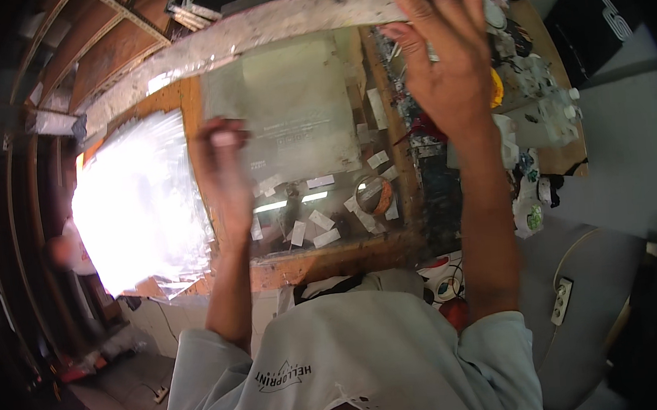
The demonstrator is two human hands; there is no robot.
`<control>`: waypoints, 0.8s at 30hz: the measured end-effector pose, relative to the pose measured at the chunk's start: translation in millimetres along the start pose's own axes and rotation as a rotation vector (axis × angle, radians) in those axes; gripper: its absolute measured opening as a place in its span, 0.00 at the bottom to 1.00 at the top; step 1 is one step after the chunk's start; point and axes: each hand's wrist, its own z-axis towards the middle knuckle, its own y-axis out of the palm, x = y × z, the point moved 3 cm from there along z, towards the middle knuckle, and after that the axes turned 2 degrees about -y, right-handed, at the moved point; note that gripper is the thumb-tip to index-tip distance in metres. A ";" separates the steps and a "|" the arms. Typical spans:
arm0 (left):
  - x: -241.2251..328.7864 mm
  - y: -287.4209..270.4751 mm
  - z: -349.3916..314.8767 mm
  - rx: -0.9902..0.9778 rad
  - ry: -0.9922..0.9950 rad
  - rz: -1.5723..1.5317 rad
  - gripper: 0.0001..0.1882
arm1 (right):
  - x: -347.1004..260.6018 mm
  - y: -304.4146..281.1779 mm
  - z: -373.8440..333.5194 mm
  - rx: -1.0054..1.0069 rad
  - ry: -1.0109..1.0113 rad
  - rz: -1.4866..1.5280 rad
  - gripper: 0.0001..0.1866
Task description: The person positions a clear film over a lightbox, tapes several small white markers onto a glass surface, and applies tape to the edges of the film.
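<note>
My right hand [446,59] is raised at the far right of the table, its thumb below and its fingers above the end of a pale, stained frame bar [270,25], holding it. My left hand [222,159] is over the left edge of the glass panel, smeared by motion, its fingers partly curled; whether it holds anything I cannot tell. Just right of it, a clear plastic sheet [302,100] with small faint print lies on the glass panel [277,239]. To its left is a stack of clear plastic sheets [142,210], glaring white in the light.
Wood [310,266] borders the glass. Several small white paper pieces [320,221] and a roll of tape [374,195] lie near its front. Plastic bottles [558,116] and clutter crowd the right side. Wooden shelves [115,37] stand at the far left. A power strip [561,301] is at lower right.
</note>
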 end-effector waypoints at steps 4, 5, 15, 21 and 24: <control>49.5 -39.2 47.7 0.019 -0.002 -0.323 0.23 | -14.1 -2.7 -19.7 0.061 0.118 0.047 0.24; 55.8 -43.6 54.4 0.051 -0.057 -0.267 0.22 | -21.1 -2.5 -28.1 0.151 0.069 -0.067 0.24; 56.3 -61.1 71.5 0.053 -0.049 -0.119 0.21 | -131.2 0.7 -287.0 -0.559 0.465 0.150 0.16; 69.3 -61.0 77.9 -0.020 -0.056 -0.156 0.19 | -110.4 20.4 -286.8 -0.418 0.460 0.113 0.12; 77.7 -66.6 77.8 -0.020 -0.063 -0.140 0.19 | -60.3 73.4 -226.7 -0.337 0.385 0.007 0.12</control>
